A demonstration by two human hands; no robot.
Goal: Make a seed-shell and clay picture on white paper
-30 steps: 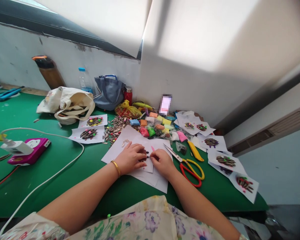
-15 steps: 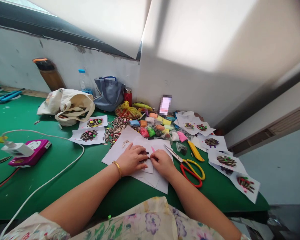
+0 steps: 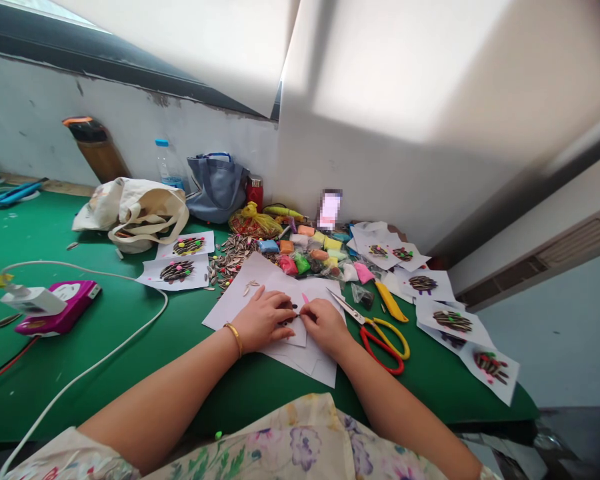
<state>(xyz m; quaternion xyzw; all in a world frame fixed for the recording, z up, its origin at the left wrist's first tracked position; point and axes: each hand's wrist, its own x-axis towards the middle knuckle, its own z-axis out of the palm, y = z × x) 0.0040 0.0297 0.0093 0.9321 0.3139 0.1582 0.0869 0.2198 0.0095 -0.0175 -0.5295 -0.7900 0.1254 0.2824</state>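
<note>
My left hand (image 3: pixel 269 320) lies fairly flat on a small sheet of white paper (image 3: pixel 296 339), fingers apart, partly covering a dark picture on it. Small black dots (image 3: pixel 295 307) show beside its fingertips. Close on the right, my right hand (image 3: pixel 324 323) is closed in a pinch low over the same paper. A tiny dark bit shows at its fingertips, too small to name. A pink pointed stick (image 3: pixel 305 298) juts out just beyond that hand; whether it is held I cannot tell. Larger white sheets (image 3: pixel 230 303) lie underneath, with a few pale seed shells (image 3: pixel 251 287).
Scissors (image 3: pixel 367 327) with red and yellow handles and a yellow cutter (image 3: pixel 392 303) lie right of my hands. Beyond are sunflower seeds (image 3: pixel 233 257), bagged coloured clay (image 3: pixel 303 262) and a phone (image 3: pixel 329 210). Seed pictures (image 3: pixel 453 321) line the right edge; a white cable (image 3: pixel 105 353) crosses the left.
My right fingertips have shifted very slightly toward my left hand since the first frame. The view has tilted a little; the rest stays in place.
</note>
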